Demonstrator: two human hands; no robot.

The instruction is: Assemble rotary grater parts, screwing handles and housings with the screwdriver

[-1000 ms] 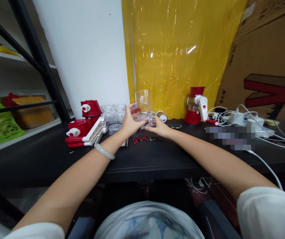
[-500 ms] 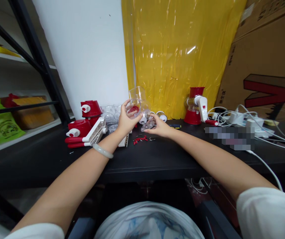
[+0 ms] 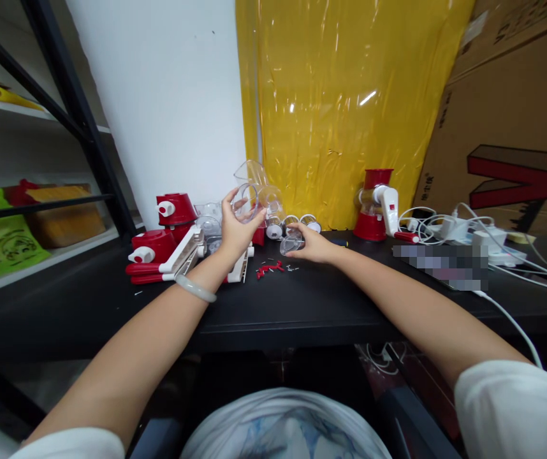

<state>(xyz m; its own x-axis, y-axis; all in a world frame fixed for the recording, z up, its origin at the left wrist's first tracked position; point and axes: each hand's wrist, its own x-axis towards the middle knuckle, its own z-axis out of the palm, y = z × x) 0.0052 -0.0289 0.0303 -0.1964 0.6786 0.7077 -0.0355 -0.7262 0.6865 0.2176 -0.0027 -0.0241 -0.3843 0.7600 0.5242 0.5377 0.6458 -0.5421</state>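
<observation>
My left hand grips a clear plastic grater housing by its round opening, raised above the desk and tilted. In my right hand, thumb and fingers close on a smaller clear plastic part, low over the desktop and apart from the housing. Behind the hands lie several metal grater drums, partly covered by the clear pieces. Red small parts and loose screws lie on the desk in front of my hands.
Red grater bases and white crank handles with red grips are piled at the left. An assembled rotary grater stands back right. Farther right are white chargers and cables and a blurred flat device on the black desk.
My hands have moved apart. The housing has shifted slightly left and up, tilting differently, while the small clear part in my right hand has come away to the right of it.
</observation>
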